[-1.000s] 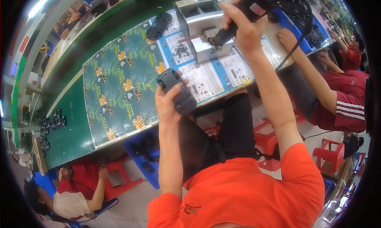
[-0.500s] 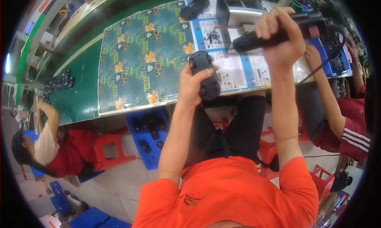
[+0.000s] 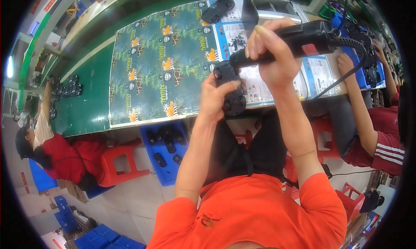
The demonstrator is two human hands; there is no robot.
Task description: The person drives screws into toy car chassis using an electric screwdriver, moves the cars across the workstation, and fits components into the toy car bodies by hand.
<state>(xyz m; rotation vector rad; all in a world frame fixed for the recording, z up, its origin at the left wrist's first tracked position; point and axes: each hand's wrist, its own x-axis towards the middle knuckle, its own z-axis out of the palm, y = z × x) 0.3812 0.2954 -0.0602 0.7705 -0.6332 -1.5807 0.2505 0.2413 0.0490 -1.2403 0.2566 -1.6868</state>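
A black toy car (image 3: 234, 102) is gripped in my left hand (image 3: 213, 95), its underside with the wheels turned up and my thumb lying across it. My right hand (image 3: 277, 54) is wrapped round a black corded power screwdriver (image 3: 299, 37). The screwdriver's front end points left and down at the far end of the car; whether its tip touches the car is hidden by my fingers. A coiled black cord (image 3: 360, 54) runs from its back end.
Another black toy car (image 3: 218, 9) lies at the table's far side. Small dark parts (image 3: 236, 42) sit on the printed sheet (image 3: 151, 67). Below the table edge is a blue bin (image 3: 162, 173) with several cars. People work at left (image 3: 65, 162) and right (image 3: 368, 127).
My right hand has brought the screwdriver left and down from the upper right to the car. The left hand with the car has shifted slightly right. The person at left has reached forward.
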